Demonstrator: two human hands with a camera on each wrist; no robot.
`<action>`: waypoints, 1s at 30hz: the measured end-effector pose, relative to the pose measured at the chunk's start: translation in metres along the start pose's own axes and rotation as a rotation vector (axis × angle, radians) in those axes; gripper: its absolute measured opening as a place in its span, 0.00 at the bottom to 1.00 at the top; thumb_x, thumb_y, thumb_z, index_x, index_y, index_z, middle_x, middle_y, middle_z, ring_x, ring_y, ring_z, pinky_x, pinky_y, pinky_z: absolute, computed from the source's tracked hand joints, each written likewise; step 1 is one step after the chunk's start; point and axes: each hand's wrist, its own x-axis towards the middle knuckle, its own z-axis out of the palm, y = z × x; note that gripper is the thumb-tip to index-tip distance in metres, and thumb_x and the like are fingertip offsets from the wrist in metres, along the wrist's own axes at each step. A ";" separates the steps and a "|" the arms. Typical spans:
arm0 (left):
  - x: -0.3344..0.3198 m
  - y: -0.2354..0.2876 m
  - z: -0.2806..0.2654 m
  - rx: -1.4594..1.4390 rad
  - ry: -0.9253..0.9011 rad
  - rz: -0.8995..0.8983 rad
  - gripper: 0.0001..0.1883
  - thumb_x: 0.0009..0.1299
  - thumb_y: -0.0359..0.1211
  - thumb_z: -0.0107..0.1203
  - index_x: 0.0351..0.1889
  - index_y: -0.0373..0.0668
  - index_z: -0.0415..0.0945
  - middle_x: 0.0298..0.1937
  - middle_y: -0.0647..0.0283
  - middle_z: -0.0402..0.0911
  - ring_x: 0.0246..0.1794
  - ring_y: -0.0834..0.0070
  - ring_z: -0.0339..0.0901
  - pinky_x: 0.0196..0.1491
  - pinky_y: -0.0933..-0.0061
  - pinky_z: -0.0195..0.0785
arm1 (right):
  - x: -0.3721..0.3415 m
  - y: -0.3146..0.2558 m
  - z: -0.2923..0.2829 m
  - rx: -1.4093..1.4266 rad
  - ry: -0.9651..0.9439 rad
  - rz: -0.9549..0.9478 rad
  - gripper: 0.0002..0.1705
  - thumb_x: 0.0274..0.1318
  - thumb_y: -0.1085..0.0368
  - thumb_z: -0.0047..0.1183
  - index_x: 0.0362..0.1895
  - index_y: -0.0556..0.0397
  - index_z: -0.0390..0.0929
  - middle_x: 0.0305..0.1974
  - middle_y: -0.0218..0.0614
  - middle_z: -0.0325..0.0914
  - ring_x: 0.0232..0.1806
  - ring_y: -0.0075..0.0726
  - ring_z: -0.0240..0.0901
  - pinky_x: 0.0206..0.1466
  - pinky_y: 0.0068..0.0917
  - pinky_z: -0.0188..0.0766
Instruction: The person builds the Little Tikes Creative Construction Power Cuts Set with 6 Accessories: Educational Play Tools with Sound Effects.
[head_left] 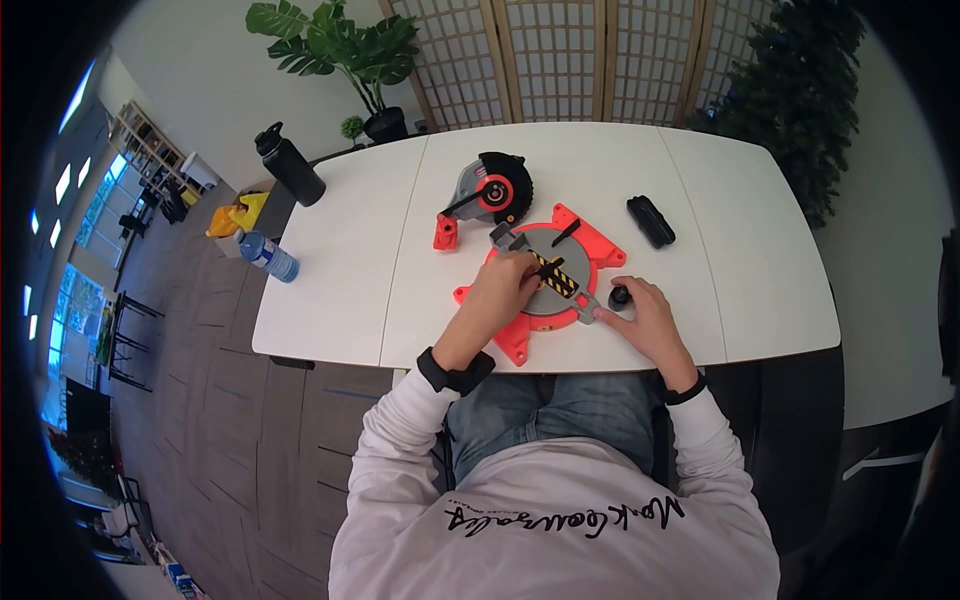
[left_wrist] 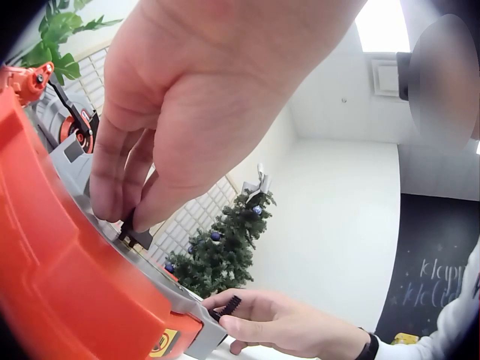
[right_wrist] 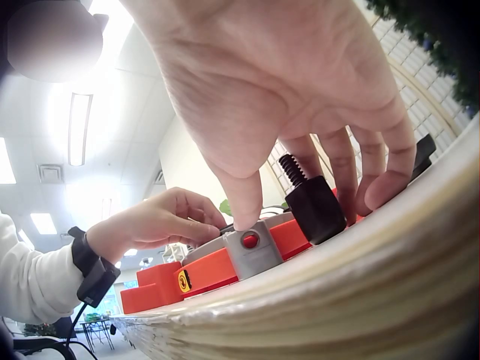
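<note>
An orange base [head_left: 592, 243] with a round grey disc [head_left: 572, 246] lies on the table. My left hand [head_left: 508, 289] [left_wrist: 196, 105] pinches a small black part [left_wrist: 136, 235] above the black-and-yellow striped plate [head_left: 563, 284] at the disc's middle. In the right wrist view, my right thumb presses on the grey end piece [right_wrist: 253, 264] of the base. Between that thumb and the spread, bent fingers of my right hand [head_left: 652, 328] [right_wrist: 292, 82], a black knob [head_left: 620, 297] [right_wrist: 316, 211] stands on the table, threaded end up.
A grey-and-black saw-like part [head_left: 492, 190] with an orange foot lies behind the base. To its right is a black case [head_left: 652, 222]. A water bottle [head_left: 268, 256] and a black flask [head_left: 291, 166] stand at the left. The table's front edge is close to my body.
</note>
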 end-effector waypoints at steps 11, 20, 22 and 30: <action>-0.011 -0.002 -0.018 0.006 -0.035 -0.070 0.11 0.67 0.23 0.66 0.47 0.31 0.85 0.40 0.46 0.88 0.38 0.53 0.89 0.45 0.62 0.83 | -0.002 0.003 0.003 -0.036 0.060 -0.052 0.32 0.55 0.49 0.75 0.57 0.54 0.81 0.46 0.42 0.83 0.49 0.49 0.78 0.56 0.41 0.75; -0.014 -0.003 -0.016 0.010 -0.026 -0.069 0.11 0.67 0.23 0.66 0.47 0.30 0.85 0.40 0.46 0.88 0.38 0.54 0.89 0.45 0.62 0.83 | -0.001 0.002 0.002 -0.003 0.022 -0.017 0.34 0.56 0.47 0.74 0.58 0.55 0.80 0.48 0.46 0.82 0.52 0.56 0.76 0.60 0.45 0.72; -0.014 -0.003 -0.016 0.019 -0.028 -0.064 0.11 0.67 0.23 0.66 0.46 0.30 0.85 0.39 0.46 0.89 0.38 0.54 0.89 0.44 0.62 0.83 | -0.001 0.002 0.002 -0.001 0.026 -0.023 0.34 0.56 0.47 0.74 0.58 0.55 0.80 0.48 0.46 0.82 0.52 0.56 0.76 0.60 0.45 0.72; -0.015 -0.002 -0.015 0.009 -0.017 -0.065 0.11 0.67 0.23 0.67 0.46 0.31 0.85 0.40 0.47 0.89 0.38 0.55 0.89 0.44 0.63 0.83 | -0.001 0.002 0.002 0.005 0.018 -0.021 0.34 0.56 0.47 0.74 0.58 0.55 0.80 0.48 0.46 0.82 0.52 0.56 0.76 0.59 0.45 0.72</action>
